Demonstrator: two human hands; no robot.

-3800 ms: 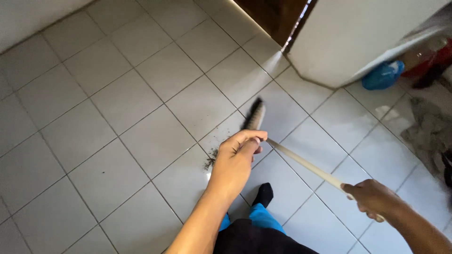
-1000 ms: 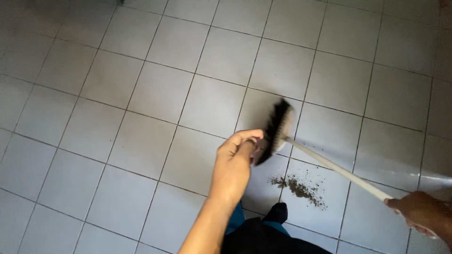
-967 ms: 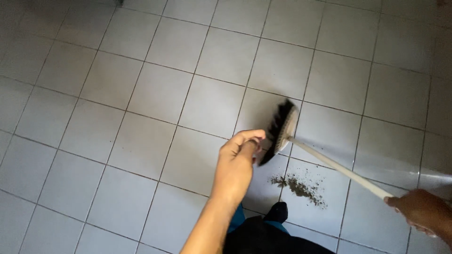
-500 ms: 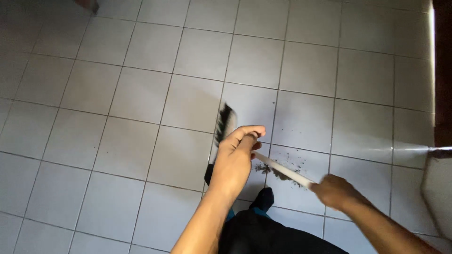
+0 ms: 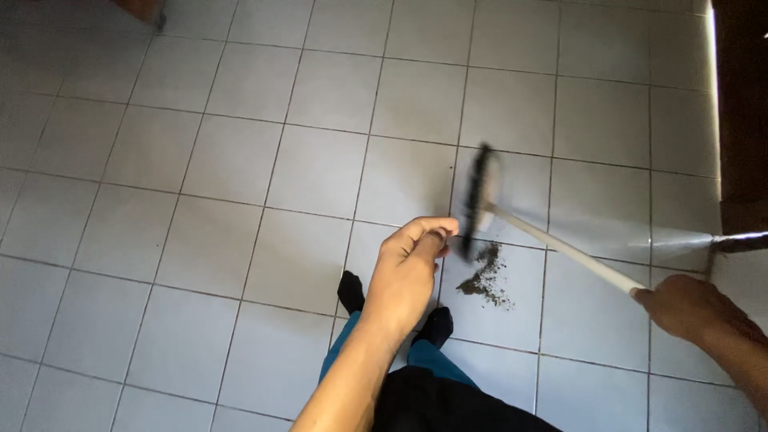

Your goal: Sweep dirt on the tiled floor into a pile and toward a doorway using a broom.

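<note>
Head view, looking down on a white tiled floor (image 5: 240, 160). The right hand (image 5: 688, 308) is closed around the near end of a pale broom handle (image 5: 560, 250); the stick runs up and away from that grip to the dark-bristled broom head (image 5: 478, 200), which stands on edge at the far end. The left hand (image 5: 410, 268) hangs free in front of the body, fingers loosely curled and thumb out, gripping nothing; whether its fingertips graze the bristles cannot be told from this angle, though they appear just apart.

Half a second earlier the right hand sat lower on the stick and nearer the body, with the broom head to the left of the other hand. Now the gripping hand is farther right and the head lies beyond the dirt pile (image 5: 486, 276), on its far side. The loose dark dirt lies gathered in one small heap, between the bristles and the person's dark-socked feet (image 5: 436, 324).

No dustpan, bin or other container shows in view; the dirt lies directly on the tile. A dark doorway (image 5: 740, 120) fills the upper right corner.
</note>
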